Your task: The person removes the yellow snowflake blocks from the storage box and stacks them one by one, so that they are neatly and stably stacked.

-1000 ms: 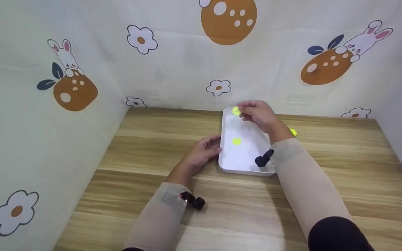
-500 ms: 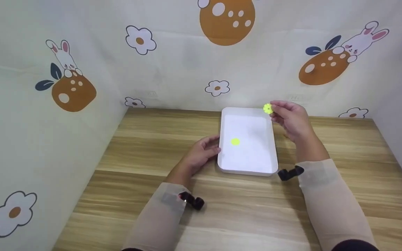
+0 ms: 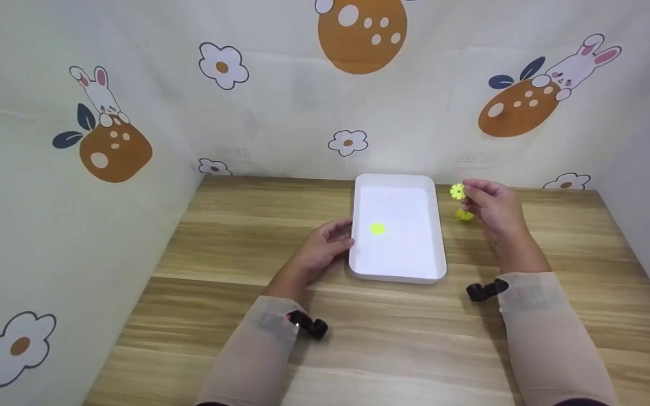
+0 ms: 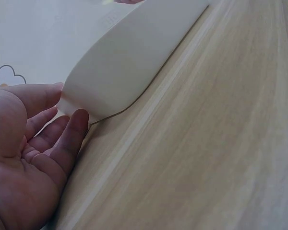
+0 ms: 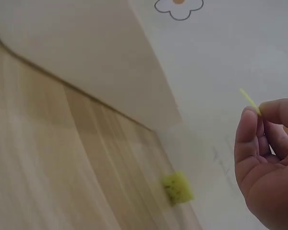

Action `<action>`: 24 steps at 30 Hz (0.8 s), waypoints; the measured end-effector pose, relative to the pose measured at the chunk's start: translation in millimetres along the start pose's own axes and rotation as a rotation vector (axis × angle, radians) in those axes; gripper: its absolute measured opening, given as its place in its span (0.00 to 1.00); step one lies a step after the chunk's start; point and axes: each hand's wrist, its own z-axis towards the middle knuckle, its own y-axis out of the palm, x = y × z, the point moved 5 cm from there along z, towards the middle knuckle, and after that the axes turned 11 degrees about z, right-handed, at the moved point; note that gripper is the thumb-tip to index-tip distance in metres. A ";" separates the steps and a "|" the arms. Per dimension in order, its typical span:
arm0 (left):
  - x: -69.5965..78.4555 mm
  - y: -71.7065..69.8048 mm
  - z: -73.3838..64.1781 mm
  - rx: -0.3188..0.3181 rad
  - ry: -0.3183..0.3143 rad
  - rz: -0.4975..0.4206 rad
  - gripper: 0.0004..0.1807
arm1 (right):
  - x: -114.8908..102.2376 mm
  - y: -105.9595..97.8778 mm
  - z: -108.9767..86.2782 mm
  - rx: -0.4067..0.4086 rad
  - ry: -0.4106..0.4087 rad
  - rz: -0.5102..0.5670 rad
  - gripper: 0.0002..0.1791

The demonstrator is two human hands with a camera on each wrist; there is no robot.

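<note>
My right hand (image 3: 494, 206) pinches a yellow-green notched disc (image 3: 458, 192) between thumb and fingertips, right of the tray's far end. Seen edge-on in the right wrist view, the disc (image 5: 250, 100) sticks up as a thin strip. Below the hand, a yellow piece (image 3: 464, 215) stands on the table; it appears as a blurred, blocky shape (image 5: 178, 188) in the right wrist view. Another yellow-green round piece (image 3: 377, 229) lies in the white tray (image 3: 398, 278). At the tray's left wall rests my left hand (image 3: 325, 248), its fingers and thumb touching the outer side.
The tray stands on a wood-grain table (image 3: 392, 338), its far end close to the back wall. Printed fabric (image 3: 291, 107) with oranges, rabbits and flowers covers the walls behind and at the left. A pale wall (image 3: 646, 169) borders the right.
My right hand has moved right, from over the tray's far end to beside the tray, still pinching the disc. The left hand stays at the tray's left wall.
</note>
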 end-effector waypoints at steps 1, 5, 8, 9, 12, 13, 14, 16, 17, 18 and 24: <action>-0.5 -0.1 -0.1 0.000 -0.003 -0.002 0.33 | 2.9 -4.7 1.8 0.013 0.015 -0.008 0.14; -1.2 -0.1 0.0 -0.006 -0.008 -0.018 0.33 | 12.4 -23.4 9.4 0.058 0.058 -0.057 0.13; -1.7 0.1 -0.1 -0.009 -0.010 -0.032 0.34 | 19.3 -34.0 14.6 0.077 0.079 -0.079 0.14; -1.9 0.2 -0.1 -0.009 -0.009 -0.033 0.34 | 21.7 -37.0 15.9 0.081 0.087 -0.096 0.14; -2.3 0.1 -0.2 -0.006 -0.019 -0.035 0.34 | 27.1 -42.9 18.3 0.082 0.104 -0.174 0.15; -2.5 0.1 -0.2 -0.007 -0.019 -0.035 0.34 | 28.4 -44.1 18.7 0.081 0.104 -0.202 0.15; -2.6 0.1 -0.1 -0.007 -0.020 -0.034 0.34 | 29.4 -45.2 19.1 0.078 0.103 -0.229 0.16; -2.5 0.1 0.0 -0.008 -0.023 -0.032 0.34 | 30.4 -46.3 19.2 0.077 0.094 -0.276 0.17; -2.3 0.2 0.0 -0.008 -0.024 -0.031 0.34 | 30.8 -46.7 19.2 0.076 0.090 -0.282 0.18; -2.0 0.2 0.0 -0.008 -0.023 -0.029 0.34 | 30.9 -46.9 19.2 0.075 0.085 -0.300 0.19; -0.6 0.2 -0.7 -0.009 -0.025 -0.021 0.34 | 31.4 -47.6 17.4 0.081 0.087 -0.361 0.23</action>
